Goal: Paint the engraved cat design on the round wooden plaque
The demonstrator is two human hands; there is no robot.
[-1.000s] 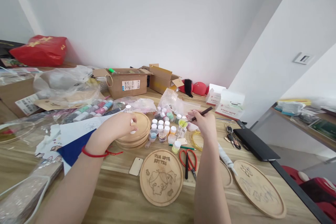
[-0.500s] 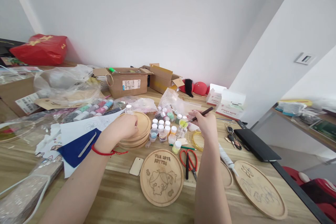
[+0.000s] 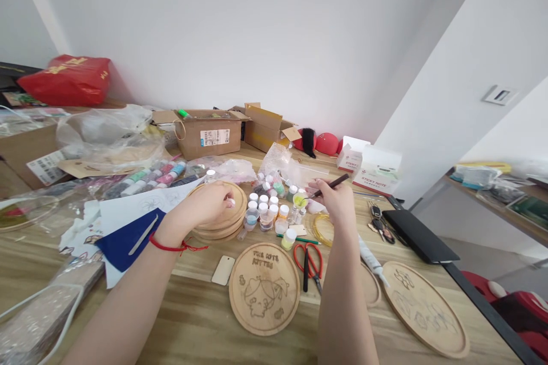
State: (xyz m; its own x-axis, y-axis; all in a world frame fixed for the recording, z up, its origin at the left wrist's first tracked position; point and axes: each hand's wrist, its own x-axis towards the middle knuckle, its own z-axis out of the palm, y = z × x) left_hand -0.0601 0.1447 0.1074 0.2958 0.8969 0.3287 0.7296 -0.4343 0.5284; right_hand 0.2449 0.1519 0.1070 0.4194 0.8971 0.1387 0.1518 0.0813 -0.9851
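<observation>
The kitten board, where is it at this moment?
In the head view, the kitten board lies on the table at lower centre, between the pale tag, left, and the black stick, right.

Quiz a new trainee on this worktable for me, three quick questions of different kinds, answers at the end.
1. Which hand holds the dark tool?
2. True or false: the kitten board lies left of the red-handled tool.
3. What color is the bracelet: A green, B red, or C yellow?

Key: 1, the right hand; 2, true; 3, B.
</observation>
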